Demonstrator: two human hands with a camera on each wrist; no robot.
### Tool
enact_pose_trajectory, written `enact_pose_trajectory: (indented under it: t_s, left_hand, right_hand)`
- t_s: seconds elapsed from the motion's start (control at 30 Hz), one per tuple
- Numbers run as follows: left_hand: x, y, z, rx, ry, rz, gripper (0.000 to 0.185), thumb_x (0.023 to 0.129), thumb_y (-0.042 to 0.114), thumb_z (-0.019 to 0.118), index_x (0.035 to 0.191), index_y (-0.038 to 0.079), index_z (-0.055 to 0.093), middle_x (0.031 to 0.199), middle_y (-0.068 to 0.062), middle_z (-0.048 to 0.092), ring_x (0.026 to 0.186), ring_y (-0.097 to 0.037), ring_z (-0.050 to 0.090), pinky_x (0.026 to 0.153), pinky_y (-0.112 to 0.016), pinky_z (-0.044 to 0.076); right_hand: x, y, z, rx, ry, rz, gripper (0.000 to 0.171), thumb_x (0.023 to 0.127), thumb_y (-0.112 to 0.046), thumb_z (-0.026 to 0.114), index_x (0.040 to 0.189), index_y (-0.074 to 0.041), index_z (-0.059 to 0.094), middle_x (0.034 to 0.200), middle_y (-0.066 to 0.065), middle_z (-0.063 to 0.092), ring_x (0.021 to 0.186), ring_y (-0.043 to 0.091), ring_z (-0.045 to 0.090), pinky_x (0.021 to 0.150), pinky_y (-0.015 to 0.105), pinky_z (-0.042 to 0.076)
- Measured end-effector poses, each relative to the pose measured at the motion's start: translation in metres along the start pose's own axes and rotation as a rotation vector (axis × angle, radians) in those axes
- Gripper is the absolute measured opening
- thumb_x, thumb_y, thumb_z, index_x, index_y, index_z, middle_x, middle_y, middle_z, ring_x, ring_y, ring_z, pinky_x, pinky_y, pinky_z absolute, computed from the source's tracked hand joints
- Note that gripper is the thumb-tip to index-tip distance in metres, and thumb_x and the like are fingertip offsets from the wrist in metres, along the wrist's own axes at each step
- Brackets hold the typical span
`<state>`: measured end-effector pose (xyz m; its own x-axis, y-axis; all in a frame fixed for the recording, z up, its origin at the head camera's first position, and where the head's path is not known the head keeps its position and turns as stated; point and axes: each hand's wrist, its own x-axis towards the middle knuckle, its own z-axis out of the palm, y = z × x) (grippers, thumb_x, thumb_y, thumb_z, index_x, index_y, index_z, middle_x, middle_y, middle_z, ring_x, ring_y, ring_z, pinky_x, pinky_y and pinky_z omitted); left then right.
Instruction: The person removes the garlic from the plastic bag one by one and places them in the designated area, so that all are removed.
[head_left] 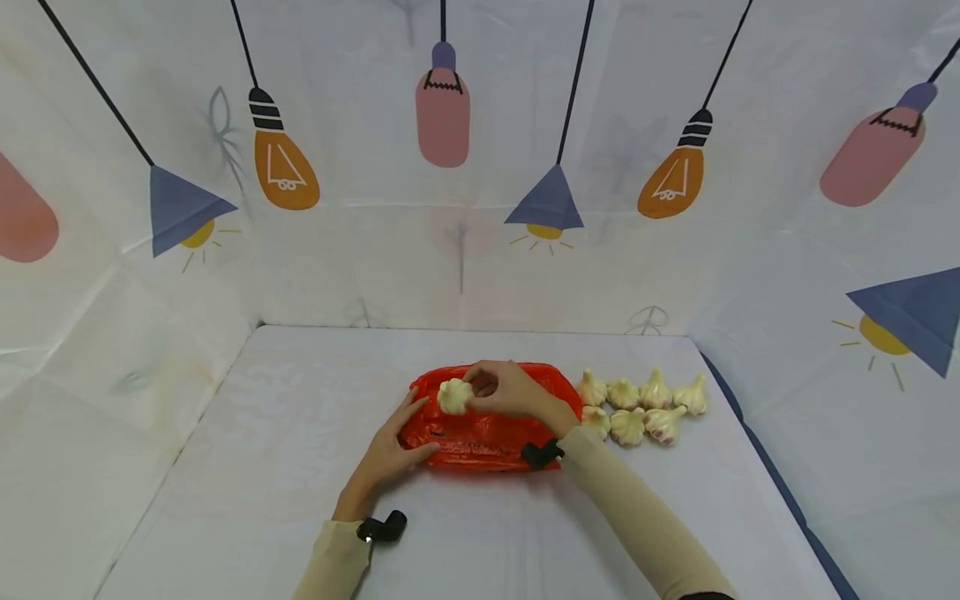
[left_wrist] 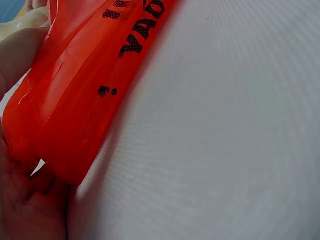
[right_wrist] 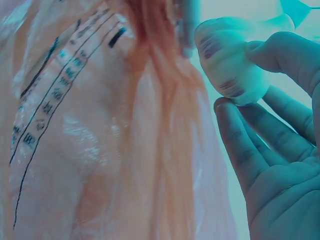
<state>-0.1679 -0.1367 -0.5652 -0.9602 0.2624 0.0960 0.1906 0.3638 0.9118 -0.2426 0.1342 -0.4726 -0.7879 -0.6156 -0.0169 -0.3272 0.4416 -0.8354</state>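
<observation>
My right hand [head_left: 506,390] pinches a pale garlic bulb [head_left: 454,397] between thumb and fingertips, over the left part of a red plastic bag [head_left: 480,450]. In the right wrist view the bulb [right_wrist: 227,65] shows purple-streaked skin, with the thumb on one side and fingertips on the other. My left hand [head_left: 390,450] holds the bag's left end, fingers along the far left edge and thumb near the front. Up close in the left wrist view, the bag [left_wrist: 75,100] has black printed letters and lies between thumb and fingers.
To the right of the bag, several garlic bulbs [head_left: 628,427] lie in two rows on the white table [head_left: 300,392]; the nearest overlap the bag's edge in the head view. A white sheet [head_left: 480,267] printed with lamps hangs behind and at both sides.
</observation>
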Motion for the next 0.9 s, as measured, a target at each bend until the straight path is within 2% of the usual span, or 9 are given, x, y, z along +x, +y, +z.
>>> enact_pose_trajectory:
  t_s: [0.1, 0.27, 0.6, 0.9]
  left_hand:
    - [0.0, 0.001, 0.0, -0.014, -0.003, 0.009, 0.081, 0.086, 0.035, 0.083, 0.156, 0.021, 0.045, 0.172, -0.006, 0.021, 0.159, -0.038, 0.017, 0.124, -0.066, 0.019]
    - [0.001, 0.001, 0.0, -0.014, -0.001, 0.004, 0.082, 0.086, 0.034, 0.083, 0.156, 0.02, 0.045, 0.172, -0.005, 0.021, 0.159, -0.036, 0.017, 0.125, -0.064, 0.019]
    - [0.001, 0.001, 0.0, 0.007, 0.007, -0.005, 0.081, 0.086, 0.031, 0.083, 0.157, 0.019, 0.045, 0.173, -0.005, 0.021, 0.159, -0.037, 0.018, 0.124, -0.065, 0.02]
    - [0.001, 0.0, 0.001, 0.012, 0.002, 0.016, 0.081, 0.087, 0.035, 0.082, 0.157, 0.017, 0.045, 0.173, -0.006, 0.021, 0.158, -0.038, 0.018, 0.123, -0.067, 0.02]
  right_hand:
    - [-0.004, -0.003, -0.002, 0.052, 0.026, -0.006, 0.031, 0.089, -0.026, 0.08, 0.116, -0.018, 0.069, 0.115, -0.001, 0.073, 0.102, 0.015, 0.072, 0.089, 0.03, 0.061]
    - [-0.014, -0.003, -0.004, 0.075, 0.082, -0.019, 0.031, 0.089, -0.024, 0.081, 0.118, -0.018, 0.069, 0.116, 0.0, 0.073, 0.104, 0.016, 0.072, 0.09, 0.03, 0.061]
    - [-0.044, -0.007, -0.009, 0.162, 0.226, -0.005, 0.034, 0.09, -0.025, 0.081, 0.121, -0.021, 0.069, 0.118, 0.002, 0.072, 0.105, 0.019, 0.072, 0.089, 0.033, 0.061]
    - [-0.073, -0.013, -0.012, 0.281, 0.378, -0.041, 0.039, 0.09, -0.013, 0.08, 0.127, -0.01, 0.068, 0.126, 0.013, 0.068, 0.107, 0.021, 0.071, 0.09, 0.031, 0.061]
